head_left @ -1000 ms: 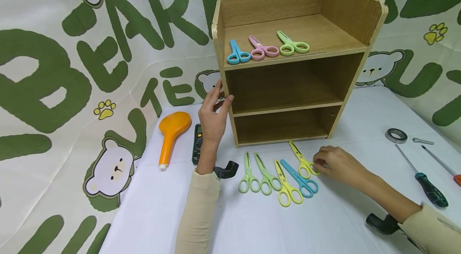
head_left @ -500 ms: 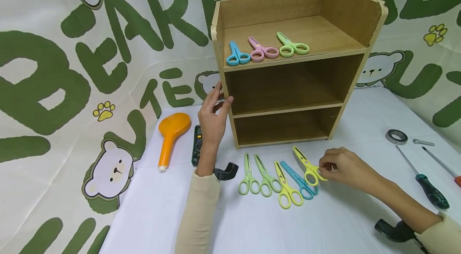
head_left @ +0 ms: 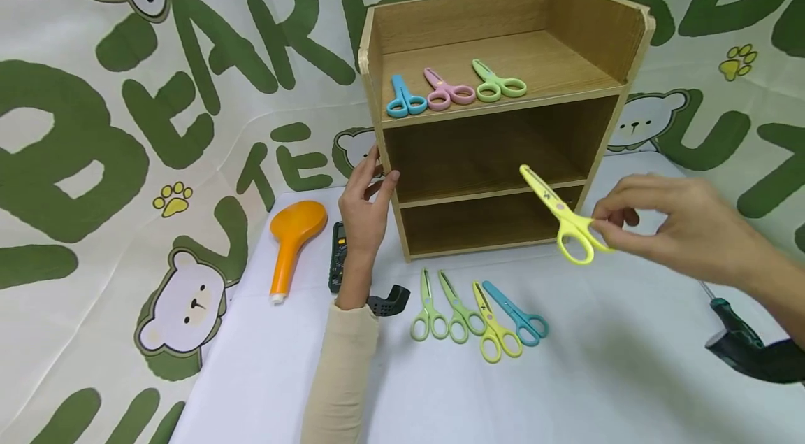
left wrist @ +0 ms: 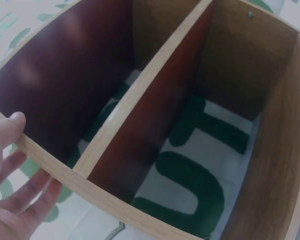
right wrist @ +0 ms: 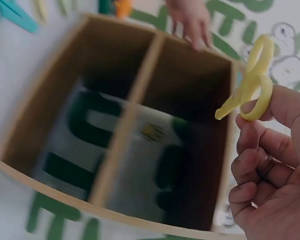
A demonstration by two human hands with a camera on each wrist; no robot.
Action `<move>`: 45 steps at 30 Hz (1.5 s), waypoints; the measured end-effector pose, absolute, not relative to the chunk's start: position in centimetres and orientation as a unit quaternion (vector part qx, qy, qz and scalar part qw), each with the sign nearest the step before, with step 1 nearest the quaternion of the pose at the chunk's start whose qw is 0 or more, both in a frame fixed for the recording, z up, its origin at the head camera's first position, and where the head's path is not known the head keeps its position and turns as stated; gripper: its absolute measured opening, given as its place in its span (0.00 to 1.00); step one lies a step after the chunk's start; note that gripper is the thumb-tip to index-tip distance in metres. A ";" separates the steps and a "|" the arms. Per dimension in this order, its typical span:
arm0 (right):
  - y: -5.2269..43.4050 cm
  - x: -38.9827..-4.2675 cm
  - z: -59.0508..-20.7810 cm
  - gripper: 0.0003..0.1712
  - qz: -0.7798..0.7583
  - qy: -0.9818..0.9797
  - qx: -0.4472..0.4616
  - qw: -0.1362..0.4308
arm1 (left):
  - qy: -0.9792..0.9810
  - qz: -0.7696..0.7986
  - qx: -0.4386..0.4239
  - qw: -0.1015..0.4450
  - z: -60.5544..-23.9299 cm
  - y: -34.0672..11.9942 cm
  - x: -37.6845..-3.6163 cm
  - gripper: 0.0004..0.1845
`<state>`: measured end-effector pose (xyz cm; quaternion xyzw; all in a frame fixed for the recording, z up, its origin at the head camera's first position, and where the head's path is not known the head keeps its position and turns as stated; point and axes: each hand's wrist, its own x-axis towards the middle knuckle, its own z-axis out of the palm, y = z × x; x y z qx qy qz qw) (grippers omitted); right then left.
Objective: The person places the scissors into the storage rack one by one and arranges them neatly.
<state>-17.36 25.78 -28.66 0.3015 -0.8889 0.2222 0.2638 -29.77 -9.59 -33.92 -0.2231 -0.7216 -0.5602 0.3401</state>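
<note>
Right hand [head_left: 682, 227] raised in the air in front of the wooden shelf [head_left: 503, 115], fingers curled, pinching the yellow scissors [head_left: 562, 217] by one handle ring. Blades closed, pointing up and left toward the middle compartment, not touching the shelf. In the right wrist view only the yellow handle rings [right wrist: 252, 82] visible, blades cut off by the frame edge.

Left hand [head_left: 365, 210] upright against the left side panel of the shelf, thumb on the front edge, fingers straight on the outer face; fingertips partly hidden behind the panel. In the left wrist view only thumb and some fingers at the panel edge, rest of the hand cut off.

On the top shelf: blue scissors [head_left: 402, 98], pink scissors [head_left: 446, 91], green scissors [head_left: 497, 84]. On the white table [head_left: 566, 381], four more scissors in a row [head_left: 478, 318]. Orange shower head [head_left: 292, 238] left of the arm; a dark device [head_left: 336, 255] mostly hidden behind the left wrist, hard to identify. Screwdriver [head_left: 732, 321] partly covered by the right arm.
</note>
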 end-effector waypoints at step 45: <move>23.9 -32.4 -15.3 0.13 0.014 -0.985 0.146 0.090 | -0.709 -0.562 -0.243 0.351 -34.1 -9.8 -30.1 0.28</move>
